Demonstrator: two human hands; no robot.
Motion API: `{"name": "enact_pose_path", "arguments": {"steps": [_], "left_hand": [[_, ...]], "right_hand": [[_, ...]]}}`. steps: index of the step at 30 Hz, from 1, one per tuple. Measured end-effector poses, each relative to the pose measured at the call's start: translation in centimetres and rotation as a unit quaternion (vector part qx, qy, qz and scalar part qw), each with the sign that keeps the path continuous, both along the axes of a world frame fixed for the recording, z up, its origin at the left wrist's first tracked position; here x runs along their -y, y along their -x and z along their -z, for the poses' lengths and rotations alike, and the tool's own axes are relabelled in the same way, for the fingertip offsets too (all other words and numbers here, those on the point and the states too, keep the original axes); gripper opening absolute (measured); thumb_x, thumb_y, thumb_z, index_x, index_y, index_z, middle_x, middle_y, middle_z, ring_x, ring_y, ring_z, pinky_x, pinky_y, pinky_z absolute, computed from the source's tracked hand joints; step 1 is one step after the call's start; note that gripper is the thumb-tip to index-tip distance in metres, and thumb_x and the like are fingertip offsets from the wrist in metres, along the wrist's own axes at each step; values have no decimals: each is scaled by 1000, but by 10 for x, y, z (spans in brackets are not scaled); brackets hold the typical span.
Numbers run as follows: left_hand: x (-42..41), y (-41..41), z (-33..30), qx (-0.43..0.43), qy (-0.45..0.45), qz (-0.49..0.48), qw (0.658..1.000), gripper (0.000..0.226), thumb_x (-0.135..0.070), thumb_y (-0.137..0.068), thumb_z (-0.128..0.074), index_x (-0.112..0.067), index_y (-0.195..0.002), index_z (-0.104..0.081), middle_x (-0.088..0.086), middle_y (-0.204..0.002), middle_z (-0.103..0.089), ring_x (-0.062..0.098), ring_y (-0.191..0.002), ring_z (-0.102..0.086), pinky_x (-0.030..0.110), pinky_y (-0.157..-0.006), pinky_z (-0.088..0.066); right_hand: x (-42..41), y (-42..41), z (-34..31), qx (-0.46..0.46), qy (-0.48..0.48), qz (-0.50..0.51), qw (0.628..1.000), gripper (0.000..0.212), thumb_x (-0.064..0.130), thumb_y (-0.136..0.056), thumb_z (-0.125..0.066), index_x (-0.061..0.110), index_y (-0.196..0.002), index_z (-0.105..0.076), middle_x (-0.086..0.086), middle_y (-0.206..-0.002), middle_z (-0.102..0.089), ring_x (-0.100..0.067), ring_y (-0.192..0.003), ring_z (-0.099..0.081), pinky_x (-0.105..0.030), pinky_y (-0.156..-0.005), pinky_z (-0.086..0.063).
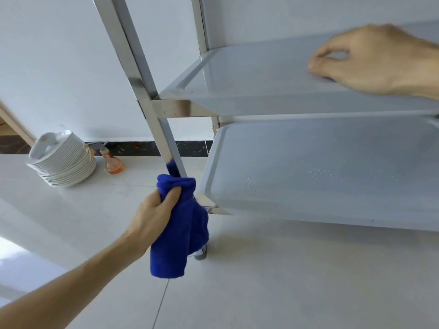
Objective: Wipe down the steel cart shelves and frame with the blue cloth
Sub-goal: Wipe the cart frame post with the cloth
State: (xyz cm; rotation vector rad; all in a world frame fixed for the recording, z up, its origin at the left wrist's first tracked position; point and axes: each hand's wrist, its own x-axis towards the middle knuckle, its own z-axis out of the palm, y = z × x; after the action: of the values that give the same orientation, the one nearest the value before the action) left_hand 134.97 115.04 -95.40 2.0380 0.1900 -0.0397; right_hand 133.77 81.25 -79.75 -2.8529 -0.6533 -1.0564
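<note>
The steel cart fills the right half of the head view. Its near-left upright post (142, 91) runs down to the corner of the lower shelf (320, 167). My left hand (154, 210) grips the blue cloth (180, 229), which is wrapped round that post just above the lower shelf's corner; the rest of the cloth hangs down over the caster. My right hand (370, 60) rests on the front part of the middle shelf (249, 74), fingers loosely curled with the tips on the steel. Small water droplets dot the lower shelf.
A stack of white plates (64, 160) stands on the tiled floor by the wall at left. An orange spray bottle (111, 160) stands next to it. A grey caster (202, 254) shows under the cloth. White floor tiles stretch in front.
</note>
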Motion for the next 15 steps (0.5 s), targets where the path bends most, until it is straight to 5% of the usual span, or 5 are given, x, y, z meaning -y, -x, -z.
{"name": "enact_pose_path", "arguments": {"steps": [1,3,6,11,15], "left_hand": [[6,3,-6,-39,72,0,997,35,-54,-94,-54,-22,-98,-67,0,-86,-76,21,-82,-72,40,-76,-56],[22,3,-17,-100,209,13,973,43,-60,-91,-54,-22,-103,-69,-1,-92,-77,16,-81,-75,36,-73,-54],[46,-5,-23,-133,328,24,935,49,-62,-91,-52,-19,-106,-71,6,-104,-76,22,-92,-74,39,-77,-54],[76,-23,-21,-123,394,23,911,55,-64,-93,-47,-19,-117,-69,7,-112,-74,26,-99,-73,40,-75,-58],[89,-39,-26,-66,349,43,934,52,-62,-95,-44,-20,-107,-71,5,-107,-76,20,-95,-74,36,-74,-56]], "right_hand": [[18,-22,-7,-9,-101,27,994,28,43,-94,-50,26,-108,-68,-9,-115,-65,-31,-99,-57,-35,-88,-42],[30,-22,-18,5,-147,73,986,28,35,-96,-48,19,-107,-68,-14,-110,-68,-31,-79,-55,-35,-80,-45],[18,-12,-10,53,-116,-14,992,21,26,-100,-49,17,-105,-68,-10,-112,-68,-33,-67,-53,-31,-72,-42],[29,10,29,164,51,-145,974,21,3,-95,-52,2,-96,-73,-19,-106,-68,-41,-90,-57,-49,-83,-43],[43,17,60,177,115,-164,964,21,-5,-84,-54,1,-88,-75,-18,-98,-70,-44,-87,-62,-60,-92,-43]]}}
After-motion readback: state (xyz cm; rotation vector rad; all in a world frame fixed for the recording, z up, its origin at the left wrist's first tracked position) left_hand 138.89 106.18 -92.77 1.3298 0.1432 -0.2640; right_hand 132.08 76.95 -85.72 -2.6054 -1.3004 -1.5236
